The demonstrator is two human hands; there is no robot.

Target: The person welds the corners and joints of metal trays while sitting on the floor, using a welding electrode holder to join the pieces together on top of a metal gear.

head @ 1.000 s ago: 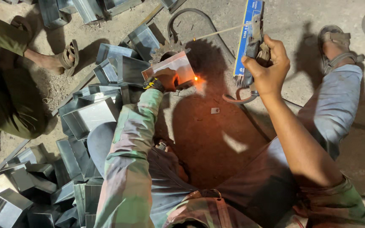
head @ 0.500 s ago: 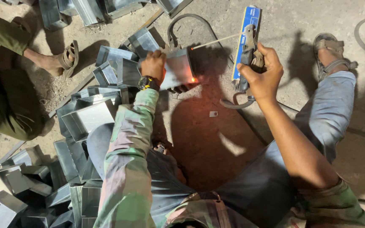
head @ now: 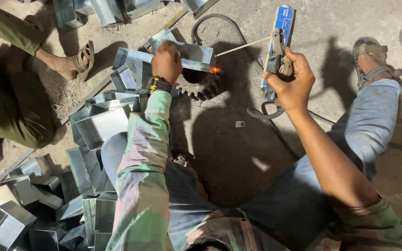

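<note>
The concrete floor point(head: 331, 42) carries everything here, and much of its left side is covered by a heap of folded sheet-metal boxes point(head: 47, 204), grey and open-topped, lying at all angles; another person sits at the far left, a sandalled foot point(head: 77, 60) stretched toward the heap. The wearer sits on the ground with legs spread, and between them, just past the heap, a dark toothed gear wheel point(head: 201, 88) lies flat as a rest. On top of it sits the metal box point(head: 187, 55) being worked — the left hand point(head: 166, 60) lies over its near wall with fingers curled down, pressing it onto the gear. The right hand point(head: 291, 76) is closed in a fist round the electrode holder point(head: 275, 62), beside a flat blue packet point(head: 280, 32) on the floor; from the holder a thin welding rod point(head: 243, 46) runs left to the box's right corner, where a small orange glow point(head: 215, 69) shows at the seam. A dark cable point(head: 210, 21) loops away behind. The step in hand looks like tacking that corner joint, with the rod tip at or just off the metal. As a judgement, the next move calls for a steady left hand, so that the box does not rock on the gear teeth, and a small, controlled feed of the rod along the seam — the glow sits near the left fingers, so they need to stay clear of the heat.
</note>
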